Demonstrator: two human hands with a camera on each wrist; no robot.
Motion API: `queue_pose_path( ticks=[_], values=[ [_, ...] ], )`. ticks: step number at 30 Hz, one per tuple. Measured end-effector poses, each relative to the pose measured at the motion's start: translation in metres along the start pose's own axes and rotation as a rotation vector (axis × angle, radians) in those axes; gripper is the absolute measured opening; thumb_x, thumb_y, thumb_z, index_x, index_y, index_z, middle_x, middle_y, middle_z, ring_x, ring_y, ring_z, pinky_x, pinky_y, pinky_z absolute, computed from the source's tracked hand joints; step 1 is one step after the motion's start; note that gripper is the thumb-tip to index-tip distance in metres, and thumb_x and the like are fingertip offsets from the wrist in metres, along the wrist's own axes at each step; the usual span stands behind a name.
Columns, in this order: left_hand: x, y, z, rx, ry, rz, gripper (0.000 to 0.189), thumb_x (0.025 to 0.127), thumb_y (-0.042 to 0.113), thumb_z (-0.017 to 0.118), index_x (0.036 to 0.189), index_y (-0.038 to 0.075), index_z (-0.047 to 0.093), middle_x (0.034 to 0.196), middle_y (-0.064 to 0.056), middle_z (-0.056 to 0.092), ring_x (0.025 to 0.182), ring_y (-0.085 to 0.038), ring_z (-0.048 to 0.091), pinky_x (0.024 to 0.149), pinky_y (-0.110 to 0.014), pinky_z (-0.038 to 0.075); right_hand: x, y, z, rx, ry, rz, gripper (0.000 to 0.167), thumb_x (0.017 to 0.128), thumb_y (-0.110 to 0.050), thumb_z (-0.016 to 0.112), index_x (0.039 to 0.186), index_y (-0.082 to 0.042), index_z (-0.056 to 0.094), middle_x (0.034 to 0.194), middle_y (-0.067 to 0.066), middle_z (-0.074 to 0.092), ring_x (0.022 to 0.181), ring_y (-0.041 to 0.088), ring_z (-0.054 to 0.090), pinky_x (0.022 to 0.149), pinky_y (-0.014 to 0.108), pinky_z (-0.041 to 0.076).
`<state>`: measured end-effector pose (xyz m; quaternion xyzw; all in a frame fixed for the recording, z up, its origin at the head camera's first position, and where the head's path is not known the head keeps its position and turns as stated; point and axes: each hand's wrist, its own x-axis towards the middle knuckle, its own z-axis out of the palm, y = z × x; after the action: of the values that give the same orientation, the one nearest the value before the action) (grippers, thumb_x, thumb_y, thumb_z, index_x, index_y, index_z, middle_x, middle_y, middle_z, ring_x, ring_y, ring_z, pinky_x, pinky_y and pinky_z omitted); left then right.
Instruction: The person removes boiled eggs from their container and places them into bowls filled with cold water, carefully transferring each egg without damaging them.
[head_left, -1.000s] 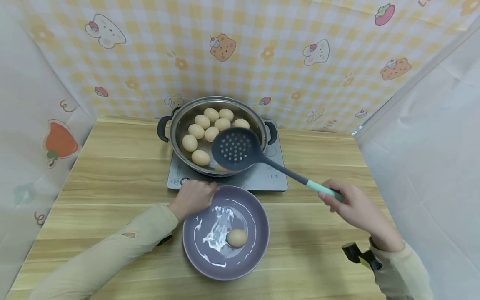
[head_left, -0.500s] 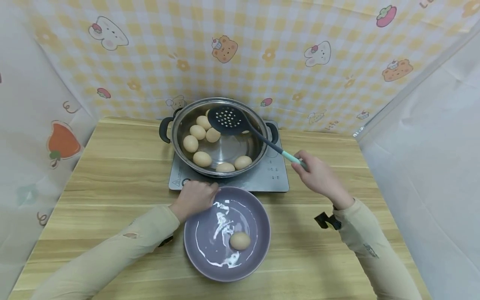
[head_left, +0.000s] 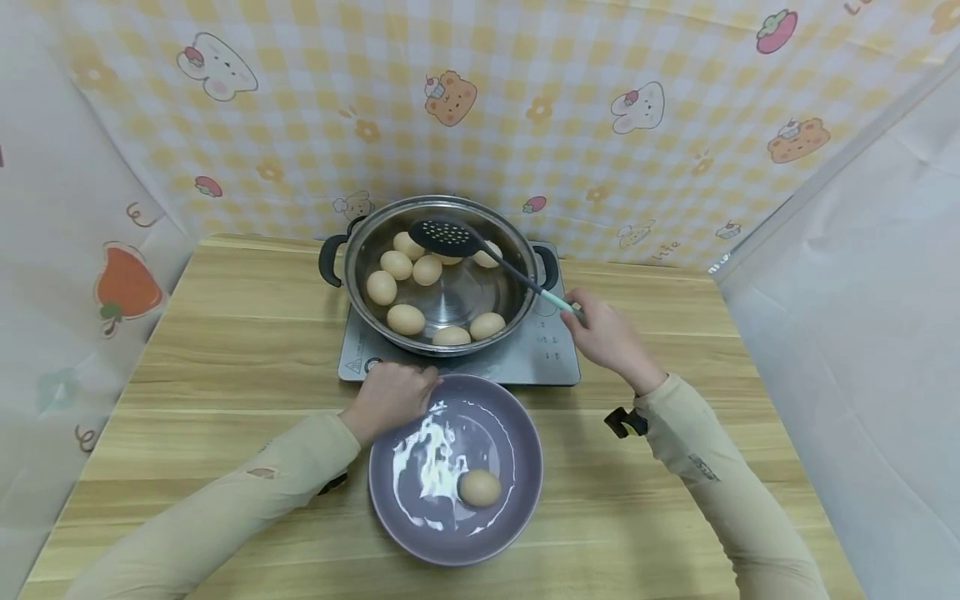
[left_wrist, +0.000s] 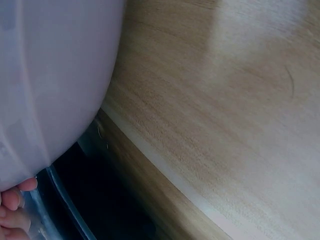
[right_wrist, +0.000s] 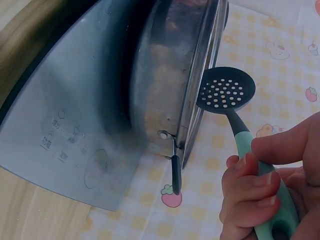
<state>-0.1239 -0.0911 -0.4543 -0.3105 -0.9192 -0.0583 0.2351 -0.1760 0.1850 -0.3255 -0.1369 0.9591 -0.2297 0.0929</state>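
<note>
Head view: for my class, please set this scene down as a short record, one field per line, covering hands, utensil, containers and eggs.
Left hand: grips the rim of a round, glossy purple plate
Right hand: holds the mint-green handle of a dark-grey slotted spoon
Container on cooktop: round, shiny metal pot, on a flat grey cooktop
Spoon position: perforated head over the pot
Pot contents: several light-brown eggs, some partly hidden
Plate contents: one light-brown egg
Surface: wood-grain table
</note>
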Motion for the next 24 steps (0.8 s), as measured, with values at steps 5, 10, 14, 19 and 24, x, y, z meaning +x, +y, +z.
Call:
queue_pose_path(
  ticks=[5,10,14,19,24],
  values=[
    [-0.001,0.000,0.002,0.007,0.009,-0.001,0.026,0.082,0.028,0.059,0.064,0.011,0.052,0.040,0.005,0.033,0.032,-0.011,0.031,0.030,-0.027,0.024,0.000,0.001,0.004,-0.009,-0.014,-0.003,0.016,0.094,-0.015,0.045,0.105,-0.005,0.050,0.058,0.003,0.046,0.045,0.014,0.038,0.042,0.025,0.031],
    [-0.001,0.001,0.002,0.018,0.028,0.003,0.026,0.081,0.028,0.060,0.064,0.011,0.052,0.040,0.005,0.031,0.032,-0.012,0.030,0.030,-0.027,0.024,-0.004,0.001,0.008,-0.009,-0.049,-0.008,0.016,0.093,-0.014,0.046,0.105,-0.004,0.051,0.060,0.004,0.048,0.045,0.013,0.039,0.042,0.025,0.033],
    [0.000,0.001,0.001,0.020,0.021,0.001,0.026,0.081,0.028,0.060,0.064,0.011,0.052,0.040,0.005,0.032,0.032,-0.013,0.032,0.030,-0.027,0.024,-0.009,-0.001,0.011,-0.017,-0.078,-0.022,0.015,0.093,-0.014,0.047,0.103,-0.005,0.052,0.060,0.003,0.048,0.045,0.013,0.039,0.043,0.026,0.033],
    [0.001,0.001,-0.001,0.015,-0.028,-0.009,0.026,0.084,0.028,0.058,0.066,0.011,0.054,0.040,0.005,0.034,0.033,-0.012,0.032,0.031,-0.026,0.025,-0.016,-0.003,0.016,-0.052,-0.074,-0.056,0.012,0.092,-0.014,0.049,0.099,-0.005,0.054,0.059,0.001,0.048,0.047,0.013,0.039,0.045,0.027,0.033],
    [0.002,0.000,-0.002,0.010,-0.046,-0.011,0.026,0.084,0.029,0.058,0.066,0.011,0.055,0.040,0.005,0.033,0.033,-0.011,0.031,0.031,-0.026,0.025,-0.019,-0.006,0.017,-0.058,-0.070,-0.059,0.013,0.092,-0.013,0.049,0.097,-0.004,0.056,0.059,0.001,0.047,0.047,0.013,0.039,0.046,0.026,0.032]
  ],
)
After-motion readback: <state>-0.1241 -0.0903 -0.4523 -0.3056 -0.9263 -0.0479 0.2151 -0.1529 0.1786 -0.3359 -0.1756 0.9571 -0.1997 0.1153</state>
